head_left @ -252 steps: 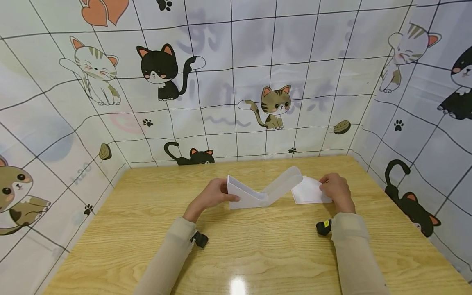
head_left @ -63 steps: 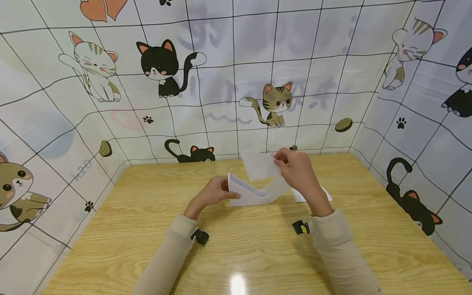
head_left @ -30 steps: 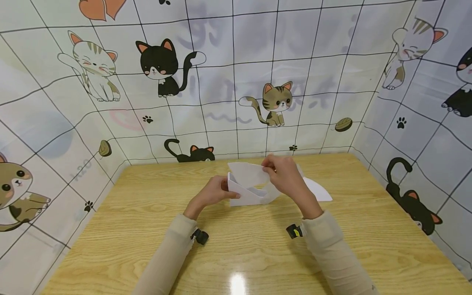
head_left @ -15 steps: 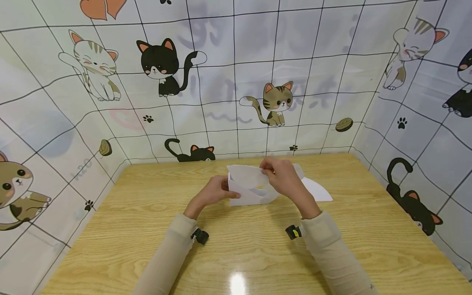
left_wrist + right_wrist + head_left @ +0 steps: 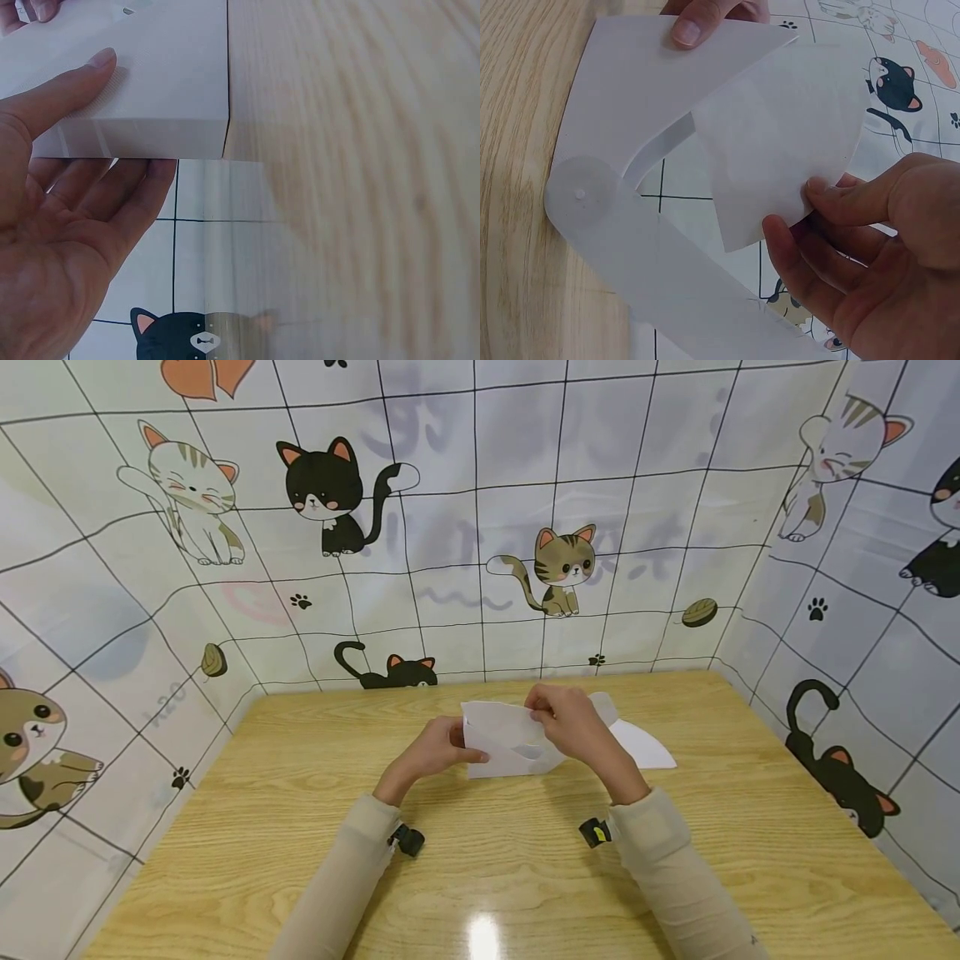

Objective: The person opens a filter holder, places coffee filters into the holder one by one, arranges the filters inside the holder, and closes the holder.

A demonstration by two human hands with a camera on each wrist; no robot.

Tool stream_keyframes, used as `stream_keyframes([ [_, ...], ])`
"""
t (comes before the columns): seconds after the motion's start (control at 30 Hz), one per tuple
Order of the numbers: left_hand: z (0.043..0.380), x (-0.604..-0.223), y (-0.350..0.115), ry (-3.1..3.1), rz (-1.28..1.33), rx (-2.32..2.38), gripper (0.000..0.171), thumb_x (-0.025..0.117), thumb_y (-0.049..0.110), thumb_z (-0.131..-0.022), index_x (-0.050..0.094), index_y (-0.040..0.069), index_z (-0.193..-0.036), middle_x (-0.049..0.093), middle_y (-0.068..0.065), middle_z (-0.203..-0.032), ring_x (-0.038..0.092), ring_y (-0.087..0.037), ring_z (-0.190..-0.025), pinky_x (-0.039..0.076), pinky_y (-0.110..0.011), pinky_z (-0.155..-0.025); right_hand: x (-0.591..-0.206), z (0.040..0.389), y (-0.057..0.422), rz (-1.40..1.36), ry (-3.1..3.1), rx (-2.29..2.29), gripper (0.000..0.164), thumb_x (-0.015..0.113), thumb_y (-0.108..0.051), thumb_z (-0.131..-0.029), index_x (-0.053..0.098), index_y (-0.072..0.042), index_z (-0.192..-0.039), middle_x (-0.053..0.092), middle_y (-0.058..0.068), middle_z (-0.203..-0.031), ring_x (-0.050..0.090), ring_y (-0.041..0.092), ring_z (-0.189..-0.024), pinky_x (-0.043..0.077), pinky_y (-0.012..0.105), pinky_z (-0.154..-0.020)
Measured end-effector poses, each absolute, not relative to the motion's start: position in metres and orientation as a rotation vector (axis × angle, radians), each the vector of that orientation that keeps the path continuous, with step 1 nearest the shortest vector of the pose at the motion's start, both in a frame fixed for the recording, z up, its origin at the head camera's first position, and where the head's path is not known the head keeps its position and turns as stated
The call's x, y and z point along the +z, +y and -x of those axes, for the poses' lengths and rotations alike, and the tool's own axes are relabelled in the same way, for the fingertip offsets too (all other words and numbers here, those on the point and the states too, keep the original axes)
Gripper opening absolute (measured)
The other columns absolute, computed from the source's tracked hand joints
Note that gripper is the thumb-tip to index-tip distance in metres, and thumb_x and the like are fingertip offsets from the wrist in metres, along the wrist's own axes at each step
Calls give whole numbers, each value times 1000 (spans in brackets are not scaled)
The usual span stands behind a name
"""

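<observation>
A white filter holder (image 5: 483, 768) with slanted sides stands on its edge on the table. My left hand (image 5: 431, 749) grips its left end, thumb on the near face and fingers behind, as the left wrist view shows. Its translucent pivoting lid (image 5: 667, 247) is swung out to the right. Between thumb and fingers my right hand (image 5: 573, 722) pinches a thin white cone coffee filter (image 5: 780, 127) by one edge. That filter overlaps the holder's slanted opening; its far corner reaches the holder's left end. Right of the holder lie more coffee filters (image 5: 647, 748), partly hidden by my right hand.
The wooden table (image 5: 480, 860) ends at the back against a cloth wall (image 5: 450, 527) printed with cats and grid lines. Similar cloth rises at both sides. A small black camera sits on each wrist.
My right hand has taken a filter from the pile on the right, brought it left over the holder, and lowered it slightly toward the opening. The left hand keeps its grip.
</observation>
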State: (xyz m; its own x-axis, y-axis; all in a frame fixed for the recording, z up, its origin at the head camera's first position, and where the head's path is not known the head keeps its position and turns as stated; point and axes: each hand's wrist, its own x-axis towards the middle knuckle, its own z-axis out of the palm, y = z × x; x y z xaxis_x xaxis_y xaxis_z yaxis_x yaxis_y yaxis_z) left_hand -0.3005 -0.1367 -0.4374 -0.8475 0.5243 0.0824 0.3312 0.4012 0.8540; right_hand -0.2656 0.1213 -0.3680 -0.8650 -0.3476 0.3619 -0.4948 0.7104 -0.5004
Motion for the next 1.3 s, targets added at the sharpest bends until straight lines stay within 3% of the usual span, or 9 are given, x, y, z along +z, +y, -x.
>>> stream_keyframes([
  [0.83,301,-438,-136,2435,-762,1451,43,84,11,-87,69,9,-128,78,-12,-113,75,-15,-93,60,-29,-81,-372,266,124,-725,-2774,898,7,67,-2,-98,73,-5,-95,75,10,-91,68,21,-79,55,39,-72],
  [1.3,304,-441,-137,2436,-775,1453,44,84,14,-87,69,11,-128,77,-11,-115,75,-16,-95,60,-31,-81,-376,268,124,-789,-2772,842,16,66,5,-94,74,-9,-88,74,6,-85,66,19,-76,54,37,-70],
])
